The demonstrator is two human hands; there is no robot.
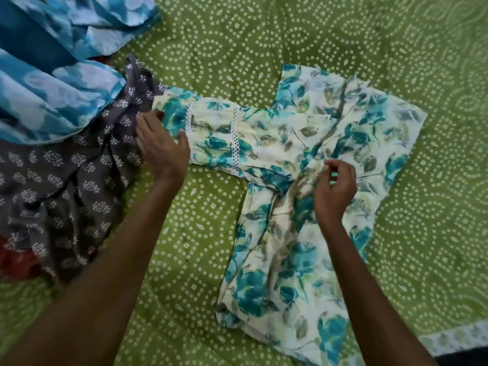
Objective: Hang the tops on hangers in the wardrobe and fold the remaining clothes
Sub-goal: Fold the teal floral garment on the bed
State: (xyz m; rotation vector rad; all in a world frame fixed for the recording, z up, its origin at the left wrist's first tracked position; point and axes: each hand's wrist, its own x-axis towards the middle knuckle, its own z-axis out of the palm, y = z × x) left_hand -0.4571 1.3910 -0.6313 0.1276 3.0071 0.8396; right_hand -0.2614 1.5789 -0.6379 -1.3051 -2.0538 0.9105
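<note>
Green bedsheet (pixel 343 35) with white dotted circles fills view; soft even light.

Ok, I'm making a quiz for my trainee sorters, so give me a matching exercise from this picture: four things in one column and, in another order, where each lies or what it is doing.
Things:
1. floral top
2. grey printed garment
3. left hand
4. right hand

Places or states:
A. heaped at the left of the green bedspread, under blue tie-dye cloth
B. pinching fabric at the top's middle
C. spread on the bedspread, sleeve stretched left
D. resting on the lace-trimmed sleeve's end

Pairs: 1-C, 2-A, 3-D, 4-B
</note>
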